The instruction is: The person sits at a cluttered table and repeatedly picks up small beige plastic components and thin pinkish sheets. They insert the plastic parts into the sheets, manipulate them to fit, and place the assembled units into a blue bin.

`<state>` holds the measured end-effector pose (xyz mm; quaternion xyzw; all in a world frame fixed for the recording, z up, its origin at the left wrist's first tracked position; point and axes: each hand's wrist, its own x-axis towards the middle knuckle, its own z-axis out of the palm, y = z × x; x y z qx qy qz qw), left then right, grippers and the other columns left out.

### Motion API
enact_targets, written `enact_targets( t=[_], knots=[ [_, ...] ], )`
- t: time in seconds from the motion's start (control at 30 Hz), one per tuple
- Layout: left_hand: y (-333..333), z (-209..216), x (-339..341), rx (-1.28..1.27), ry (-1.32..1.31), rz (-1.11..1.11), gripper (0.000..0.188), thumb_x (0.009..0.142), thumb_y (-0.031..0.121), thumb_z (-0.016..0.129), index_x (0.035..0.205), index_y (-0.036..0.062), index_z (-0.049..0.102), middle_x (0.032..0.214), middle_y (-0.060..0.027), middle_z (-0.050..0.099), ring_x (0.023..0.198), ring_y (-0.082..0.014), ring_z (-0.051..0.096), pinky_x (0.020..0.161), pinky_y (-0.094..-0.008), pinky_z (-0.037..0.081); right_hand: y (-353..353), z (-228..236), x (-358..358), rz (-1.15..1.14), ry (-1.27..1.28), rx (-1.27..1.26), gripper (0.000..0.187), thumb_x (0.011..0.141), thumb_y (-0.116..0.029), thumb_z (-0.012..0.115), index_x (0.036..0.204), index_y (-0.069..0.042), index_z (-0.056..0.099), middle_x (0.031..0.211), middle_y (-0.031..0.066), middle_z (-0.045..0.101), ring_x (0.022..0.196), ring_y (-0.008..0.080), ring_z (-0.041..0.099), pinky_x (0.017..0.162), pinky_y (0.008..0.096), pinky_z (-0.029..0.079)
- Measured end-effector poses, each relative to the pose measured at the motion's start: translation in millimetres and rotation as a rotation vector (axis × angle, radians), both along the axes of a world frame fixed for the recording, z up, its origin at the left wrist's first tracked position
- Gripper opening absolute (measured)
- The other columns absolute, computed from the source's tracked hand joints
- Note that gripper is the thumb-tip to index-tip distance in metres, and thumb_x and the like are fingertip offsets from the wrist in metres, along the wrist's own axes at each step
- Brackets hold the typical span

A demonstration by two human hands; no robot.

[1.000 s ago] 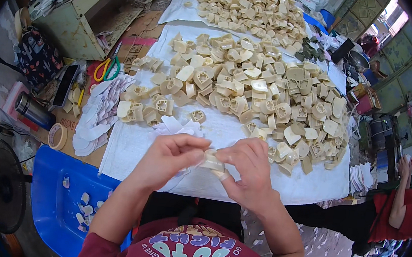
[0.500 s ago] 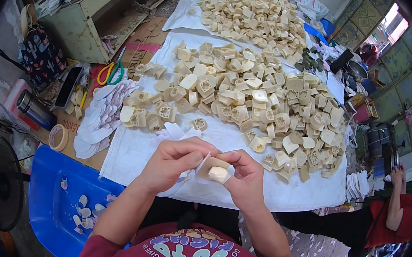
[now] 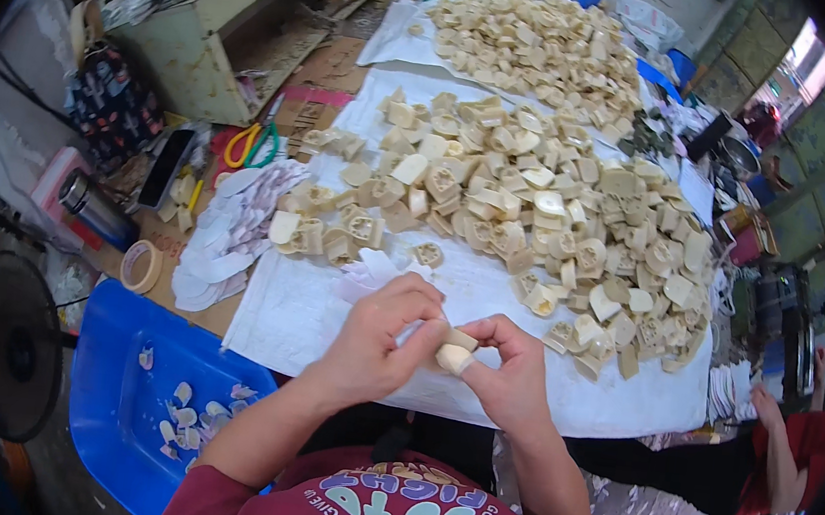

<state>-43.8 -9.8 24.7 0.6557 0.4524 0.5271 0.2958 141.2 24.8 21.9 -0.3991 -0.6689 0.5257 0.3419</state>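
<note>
Both of my hands meet above the near edge of the cloth-covered table, around a small beige heel-shaped piece [image 3: 461,339]. My left hand [image 3: 386,333] is closed at its left side, fingers and thumb pressed together and covering part of it. My right hand [image 3: 509,376] pinches the other side; a cream cover [image 3: 453,359] wraps its thumb tip. Just beyond my left hand lie white cut-out sheets [image 3: 371,271]. A single beige piece [image 3: 427,254] rests near them, its ribbed hollow side showing. A large heap of similar pieces [image 3: 539,205] spreads across the table.
At left are a stack of white cut-outs [image 3: 223,238], scissors [image 3: 255,146], a tape roll [image 3: 141,266] and a flask [image 3: 96,209]. A blue tub [image 3: 106,396] holding small pieces stands below, beside a fan [image 3: 6,346]. Another person [image 3: 784,457] is at right.
The beige piece has been turned between my hands, and its broad face shows less. My left hand has closed further over it. The whole view has shifted, moving the table rightward in the picture.
</note>
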Motion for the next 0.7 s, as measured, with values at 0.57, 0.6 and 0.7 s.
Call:
enact_targets(
  t=[0.57, 0.6, 0.7],
  knots=[
    [-24, -4, 10, 0.328, -0.237, -0.08, 0.032, 0.075, -0.012, 0.064, 0.103, 0.0033, 0.063, 0.125, -0.022, 0.051, 0.099, -0.0296, 0.065, 0.081, -0.0333, 0.053, -14, 10, 6, -0.027, 0.669, -0.443, 0.054, 0.084, -0.026, 0.07, 0.127, 0.004, 0.054, 0.129, 0.0212, 0.056, 0.118, 0.0291, 0.056, 0.101, 0.0412, 0.043],
    [-24, -1, 8, 0.339, -0.175, -0.103, 0.033, 0.073, -0.012, 0.064, 0.102, 0.0033, 0.064, 0.121, -0.0215, 0.054, 0.098, -0.0299, 0.065, 0.08, -0.033, 0.054, -14, 6, 9, -0.012, 0.727, -0.48, 0.046, 0.086, -0.022, 0.069, 0.123, 0.003, 0.057, 0.125, 0.0214, 0.059, 0.114, 0.0276, 0.058, 0.098, 0.0408, 0.045],
    [-23, 2, 7, 0.382, -0.023, -0.05, 0.036, 0.068, -0.012, 0.066, 0.1, 0.0026, 0.065, 0.109, -0.0197, 0.061, 0.095, -0.0308, 0.065, 0.075, -0.0331, 0.054, -13, 9, 15, 0.037, 0.774, -0.448, 0.022, 0.09, -0.011, 0.063, 0.105, 0.005, 0.066, 0.112, 0.0218, 0.066, 0.106, 0.0244, 0.063, 0.096, 0.0396, 0.047]
  ],
)
